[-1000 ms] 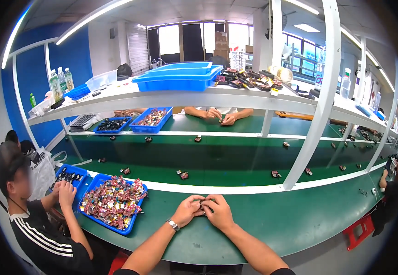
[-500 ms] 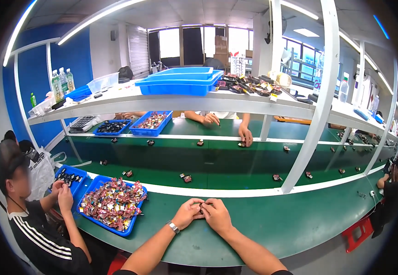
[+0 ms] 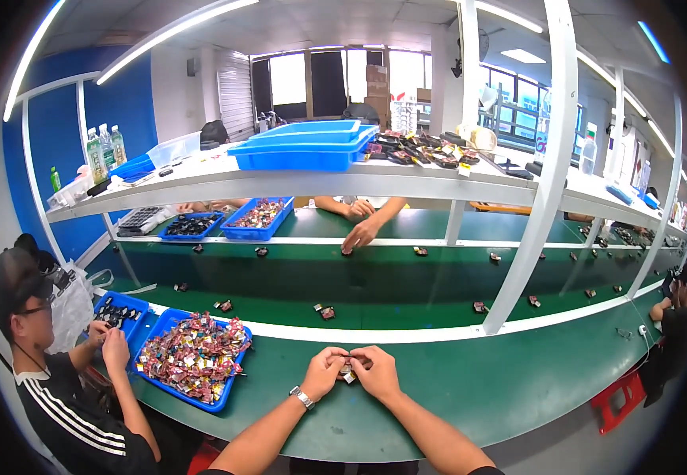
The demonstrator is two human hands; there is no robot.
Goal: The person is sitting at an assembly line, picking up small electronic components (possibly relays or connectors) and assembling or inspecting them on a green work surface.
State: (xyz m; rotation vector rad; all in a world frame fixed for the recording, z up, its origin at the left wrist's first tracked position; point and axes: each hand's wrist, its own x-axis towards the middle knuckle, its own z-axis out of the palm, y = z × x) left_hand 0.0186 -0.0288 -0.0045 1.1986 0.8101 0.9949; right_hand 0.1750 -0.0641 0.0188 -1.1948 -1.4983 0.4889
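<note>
Over the green workbench [image 3: 478, 376], my left hand [image 3: 324, 374] and my right hand [image 3: 377, 372] meet in front of me. Both are closed, with thumbs and fingertips pinching one small dark-red electronic part [image 3: 348, 374] between them. A white and yellowish tab on the part hangs toward me; the rest is largely covered by my fingers. Left of my left hand lies a blue tray [image 3: 176, 389] heaped with similar red parts carrying white and yellow tabs.
Beyond the bench's white edge strip runs a green conveyor [image 3: 407, 281] with scattered small parts [image 3: 325, 312]. A white post [image 3: 521, 237] rises at right, supporting a shelf [image 3: 407, 184]. One person [image 3: 66, 396] sits at left beside a smaller blue tray [image 3: 134, 323]; another's hand [image 3: 362, 234] is across.
The part between my fingers now shows its white and yellowish tab toward me. Across the conveyor, the other person's hand has moved left, over a different part.
</note>
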